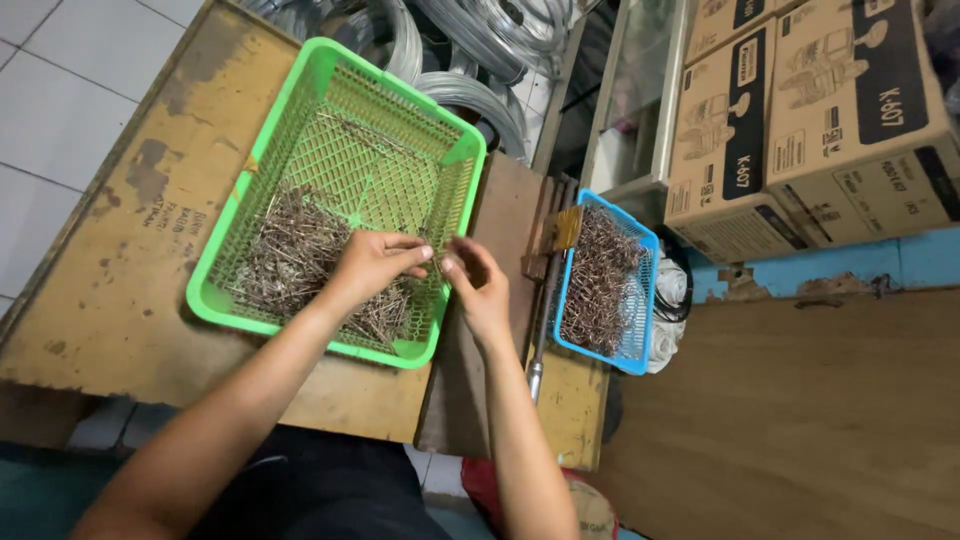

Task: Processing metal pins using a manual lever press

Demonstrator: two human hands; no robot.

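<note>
While both hands meet over the green basket (300, 120), the left hand (372, 262) and right hand (478, 285) bring their fingertips together at the basket's right wall, fingers (412, 258) pinched nearly closed. What sits between them is too small to make out; likely one of the wire pieces. Wire pieces (290, 255) lie heaped in the basket's near-left part, thin and brownish, long axes running every way, no common heading. Basket's own long axis runs from near-left to far-right across the worn yellow worktop (110, 280).

Right of the green basket: a dark wooden block (505, 215), then a smaller blue basket (640, 300), also filled with wire pieces, long axis running away from the person. Beyond the green basket: coils of grey wire (470, 90). Far right of it, past the blue basket: two brown cardboard cartons (800, 130), box-shaped, each with a dark blue panel and line drawings on the side, standing against a blue wall strip (920, 258).
</note>
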